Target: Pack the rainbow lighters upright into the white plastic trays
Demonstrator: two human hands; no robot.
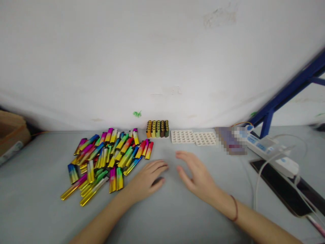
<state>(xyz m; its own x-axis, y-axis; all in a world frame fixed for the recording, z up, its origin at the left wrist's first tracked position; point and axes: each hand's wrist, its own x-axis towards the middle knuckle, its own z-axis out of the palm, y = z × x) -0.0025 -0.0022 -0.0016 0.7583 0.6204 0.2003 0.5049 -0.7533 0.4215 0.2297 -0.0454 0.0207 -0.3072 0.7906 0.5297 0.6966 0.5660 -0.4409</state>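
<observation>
My left hand (149,178) is over the grey table just right of a loose pile of shiny rainbow-coloured lighters (124,156). Its fingers are stretched out and the thumb stands apart, with nothing held. Facing it, my right hand (194,176) has its thumb and fingers apart and is empty too. Behind the hands, near the wall, lighters (157,129) stand upright in tidy rows. Two white trays with rows of holes (182,136) lie side by side to their right; the holes show no lighters.
To the right lie a white power strip (269,152) with cables and a dark phone (281,188). A blurred-out item (231,140) lies beside the trays. A cardboard box (12,134) stands at the far left. A blue metal frame (269,117) rises at the right.
</observation>
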